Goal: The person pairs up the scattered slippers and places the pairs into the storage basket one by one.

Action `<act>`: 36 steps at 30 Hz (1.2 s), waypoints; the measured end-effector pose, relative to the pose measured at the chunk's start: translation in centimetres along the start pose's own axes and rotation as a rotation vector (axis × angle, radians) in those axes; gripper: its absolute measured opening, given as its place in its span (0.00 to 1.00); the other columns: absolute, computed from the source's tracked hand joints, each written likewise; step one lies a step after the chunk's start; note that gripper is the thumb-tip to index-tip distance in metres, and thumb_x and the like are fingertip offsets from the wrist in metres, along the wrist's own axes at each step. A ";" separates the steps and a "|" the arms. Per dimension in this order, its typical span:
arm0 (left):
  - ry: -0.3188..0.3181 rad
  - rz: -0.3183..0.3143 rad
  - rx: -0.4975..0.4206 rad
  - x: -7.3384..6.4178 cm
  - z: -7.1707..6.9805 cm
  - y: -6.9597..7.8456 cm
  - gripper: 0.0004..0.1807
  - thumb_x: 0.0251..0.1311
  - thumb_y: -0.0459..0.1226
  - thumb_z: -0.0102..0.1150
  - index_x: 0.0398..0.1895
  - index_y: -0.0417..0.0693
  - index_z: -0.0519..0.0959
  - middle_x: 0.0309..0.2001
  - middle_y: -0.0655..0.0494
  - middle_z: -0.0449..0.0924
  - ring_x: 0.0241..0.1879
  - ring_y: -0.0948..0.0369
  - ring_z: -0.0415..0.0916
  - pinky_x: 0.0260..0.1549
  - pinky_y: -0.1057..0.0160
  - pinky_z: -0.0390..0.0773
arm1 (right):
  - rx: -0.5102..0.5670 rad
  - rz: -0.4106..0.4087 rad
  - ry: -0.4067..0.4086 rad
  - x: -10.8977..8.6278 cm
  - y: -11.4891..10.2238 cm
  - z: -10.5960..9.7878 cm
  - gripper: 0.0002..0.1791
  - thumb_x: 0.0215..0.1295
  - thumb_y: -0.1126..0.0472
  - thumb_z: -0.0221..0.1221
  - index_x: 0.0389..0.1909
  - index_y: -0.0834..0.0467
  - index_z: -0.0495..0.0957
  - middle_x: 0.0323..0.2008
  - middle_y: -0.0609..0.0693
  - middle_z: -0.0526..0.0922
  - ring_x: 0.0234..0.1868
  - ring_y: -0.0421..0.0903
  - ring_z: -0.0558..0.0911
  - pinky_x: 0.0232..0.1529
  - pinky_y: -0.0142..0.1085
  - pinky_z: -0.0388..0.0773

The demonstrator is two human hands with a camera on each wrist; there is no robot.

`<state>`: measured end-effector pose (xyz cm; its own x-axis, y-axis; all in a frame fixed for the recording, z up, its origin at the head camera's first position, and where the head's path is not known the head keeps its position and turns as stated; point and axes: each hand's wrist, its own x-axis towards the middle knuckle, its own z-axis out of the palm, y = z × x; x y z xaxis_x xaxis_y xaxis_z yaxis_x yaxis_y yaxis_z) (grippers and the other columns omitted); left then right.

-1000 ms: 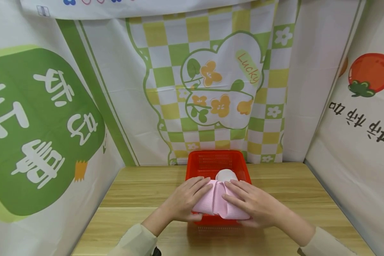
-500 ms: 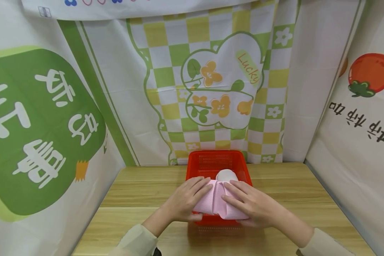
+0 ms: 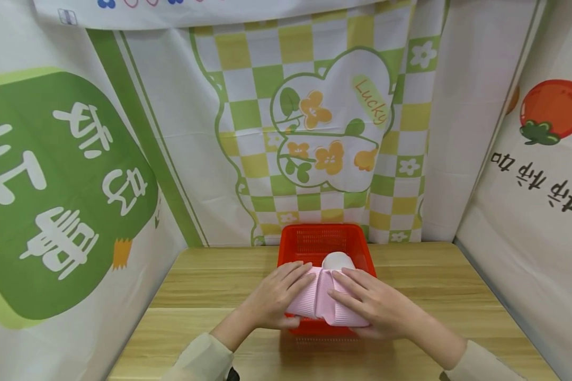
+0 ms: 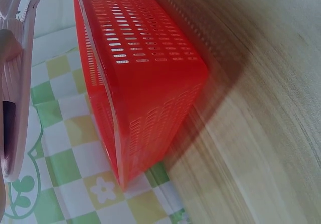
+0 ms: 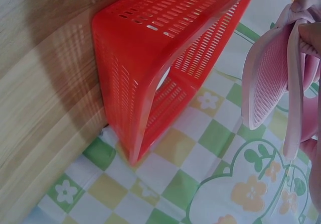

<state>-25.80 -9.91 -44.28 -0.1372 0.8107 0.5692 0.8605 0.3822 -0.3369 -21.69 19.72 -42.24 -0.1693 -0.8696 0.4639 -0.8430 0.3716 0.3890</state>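
Observation:
A pink folded item [image 3: 326, 296], ribbed outside with a mesh-textured layer in its middle, is held over the front of a red plastic basket [image 3: 293, 241]. My left hand [image 3: 278, 296] grips its left end, fingers over the top and thumb below. At the other end my right hand [image 3: 381, 301] grips it the same way. The right wrist view shows thick edges and several layers in the pink item [image 5: 268, 78]. A white rounded object [image 3: 338, 261] shows just behind it, partly hidden; its kind is unclear.
The basket has slotted walls [image 4: 155, 58] and stands on a wooden table [image 3: 209, 296] near its back edge. A checkered cloth [image 3: 252, 174] hangs behind, and printed cloths hang at both sides.
Both hands and the pink item have stayed almost in place, with only a very slight shift to the left. The basket and the white object look the same.

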 end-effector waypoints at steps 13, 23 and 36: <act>-0.013 -0.017 -0.016 0.0 0.0 -0.3 0.47 0.40 0.51 0.65 0.66 0.38 0.65 0.68 0.42 0.64 0.66 0.47 0.63 0.66 0.50 0.59 | 0.039 0.015 0.008 -0.1 0.0 0.2 0.38 0.61 0.44 0.58 0.67 0.61 0.66 0.66 0.66 0.66 0.65 0.61 0.68 0.61 0.53 0.68; -0.010 -0.021 -0.023 0.0 -0.1 -0.5 0.48 0.40 0.51 0.66 0.66 0.38 0.66 0.68 0.42 0.63 0.66 0.46 0.62 0.65 0.48 0.61 | 0.042 0.008 0.042 0.1 0.1 0.3 0.33 0.69 0.43 0.46 0.66 0.62 0.68 0.64 0.66 0.68 0.64 0.61 0.69 0.60 0.54 0.69; -0.010 -0.021 -0.028 0.0 -0.3 -0.6 0.48 0.41 0.49 0.66 0.68 0.37 0.64 0.70 0.40 0.60 0.67 0.44 0.60 0.66 0.45 0.58 | 0.007 0.011 0.065 0.2 0.2 0.2 0.36 0.62 0.43 0.54 0.65 0.62 0.69 0.64 0.67 0.69 0.63 0.62 0.70 0.57 0.54 0.71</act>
<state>-26.17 -10.29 -43.90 -0.1603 0.8072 0.5681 0.8708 0.3867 -0.3036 -22.03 19.57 -42.28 -0.1450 -0.8423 0.5192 -0.8449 0.3785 0.3781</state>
